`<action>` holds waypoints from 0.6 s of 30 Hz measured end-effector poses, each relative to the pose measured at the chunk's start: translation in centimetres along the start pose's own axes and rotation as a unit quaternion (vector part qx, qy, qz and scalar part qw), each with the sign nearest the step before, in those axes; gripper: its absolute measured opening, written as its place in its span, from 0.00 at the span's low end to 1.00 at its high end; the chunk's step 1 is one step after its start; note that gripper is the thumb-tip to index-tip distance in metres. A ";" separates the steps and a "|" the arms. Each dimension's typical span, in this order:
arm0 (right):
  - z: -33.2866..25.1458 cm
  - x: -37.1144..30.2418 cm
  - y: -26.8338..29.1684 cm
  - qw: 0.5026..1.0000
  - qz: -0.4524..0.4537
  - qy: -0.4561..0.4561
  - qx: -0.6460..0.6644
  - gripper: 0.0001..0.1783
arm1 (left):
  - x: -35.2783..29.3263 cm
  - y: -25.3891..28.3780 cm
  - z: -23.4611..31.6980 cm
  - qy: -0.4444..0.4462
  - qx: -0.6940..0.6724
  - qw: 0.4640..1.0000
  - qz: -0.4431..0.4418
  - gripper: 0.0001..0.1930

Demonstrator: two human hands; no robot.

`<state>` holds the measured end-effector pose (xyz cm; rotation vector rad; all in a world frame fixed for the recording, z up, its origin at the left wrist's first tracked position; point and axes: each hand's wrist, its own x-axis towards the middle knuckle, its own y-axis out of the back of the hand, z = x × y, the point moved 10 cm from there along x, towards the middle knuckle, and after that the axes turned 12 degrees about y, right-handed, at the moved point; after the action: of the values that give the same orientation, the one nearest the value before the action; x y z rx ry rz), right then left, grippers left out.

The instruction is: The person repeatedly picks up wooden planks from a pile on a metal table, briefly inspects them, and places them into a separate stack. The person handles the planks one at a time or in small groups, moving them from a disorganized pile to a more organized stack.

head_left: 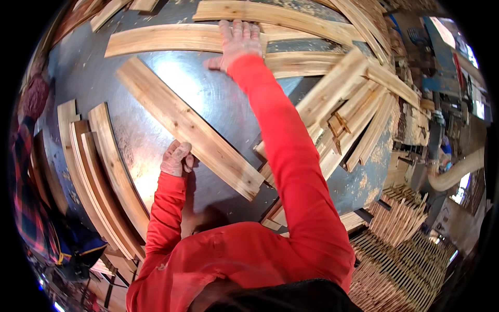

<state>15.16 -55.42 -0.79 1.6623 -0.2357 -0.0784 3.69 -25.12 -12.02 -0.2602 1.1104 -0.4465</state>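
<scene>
A knotty wooden board (189, 125) lies slantwise across the middle of the dark metal table (208, 101). Against its near left edge is my left hand (178, 157), its fingers curled in; what they hold, if anything, is hidden. My right hand (240, 46) reaches to the far side, fingers stretched out and palm down. It rests on a second wooden board (166, 39) lying crosswise, covering its right part. Beyond the fingertips, another long board (275, 15) lies along the far side.
At the right, several boards lie in a loose, overlapping heap (332, 96). More curved boards (114, 151) stand in a row at the left, near another person's checked sleeve (34, 192). Stacked slats (400, 265) fill the lower right. Sawdust (366, 184) dots the table's right part.
</scene>
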 end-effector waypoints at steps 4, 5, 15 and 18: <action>1.4 0.6 -1.3 0.987 -0.159 -0.020 -0.031 0.56 | 1.0 1.5 0.1 -0.070 0.074 0.991 0.090 0.12; 0.3 -1.2 -1.4 0.978 -0.208 -0.015 -0.023 0.51 | 1.0 2.0 0.5 -0.090 0.075 0.985 0.124 0.12; -2.6 -23.4 -3.4 0.959 -0.010 -0.158 0.235 0.56 | 0.9 1.7 1.4 -0.120 -0.001 0.984 0.134 0.26; 6.0 -25.2 -5.1 0.881 0.070 -0.357 0.302 0.47 | 2.3 2.0 0.4 -0.135 0.046 0.981 0.129 0.25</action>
<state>-10.00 -55.83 -8.68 2.1723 -1.0265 -0.5639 5.36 -24.43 -14.54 -0.0898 0.8403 -0.2222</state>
